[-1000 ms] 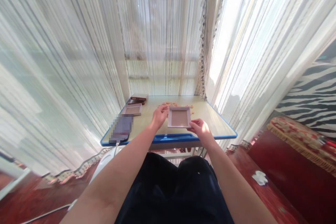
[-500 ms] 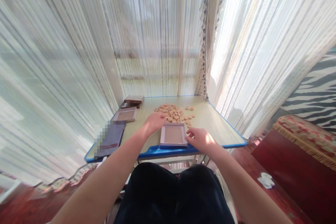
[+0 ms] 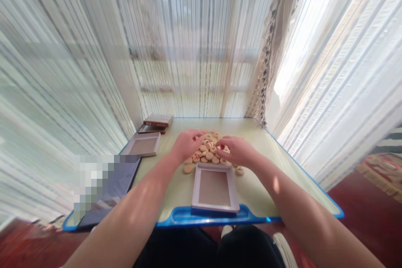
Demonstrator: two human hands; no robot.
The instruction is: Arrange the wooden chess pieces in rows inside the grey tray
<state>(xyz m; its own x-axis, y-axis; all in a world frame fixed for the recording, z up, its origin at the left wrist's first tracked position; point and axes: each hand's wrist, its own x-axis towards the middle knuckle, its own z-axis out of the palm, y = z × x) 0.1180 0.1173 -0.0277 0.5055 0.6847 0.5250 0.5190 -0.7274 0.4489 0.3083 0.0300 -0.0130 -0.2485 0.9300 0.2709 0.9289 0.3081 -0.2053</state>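
Note:
A heap of round wooden Chinese chess pieces (image 3: pixel 203 148), marked with red and black characters, lies on the table. My left hand (image 3: pixel 187 143) curves along the heap's left side, fingers apart and touching its edge. On the opposite side, my right hand (image 3: pixel 234 149) has bent fingers with a gap to the thumb, resting at the pieces. Neither hand visibly grips a piece; some fingertips are hidden. Just in front of the heap stands a shallow open box (image 3: pixel 215 188), bare inside. One loose piece (image 3: pixel 240 171) lies by its right wall.
The pale table (image 3: pixel 266 192) has a raised blue rim. At left are a second shallow box part (image 3: pixel 146 144), a dark flat folder-like thing (image 3: pixel 117 182) and stacked brown-and-white boxes or books (image 3: pixel 157 121). Sheer striped curtains (image 3: pixel 188 42) hang behind and to both sides.
Both hands have moved forward to either side of the heap, the right leaving the box's side. The scattered pieces at the right are now gathered closer together. The view has come nearer the table.

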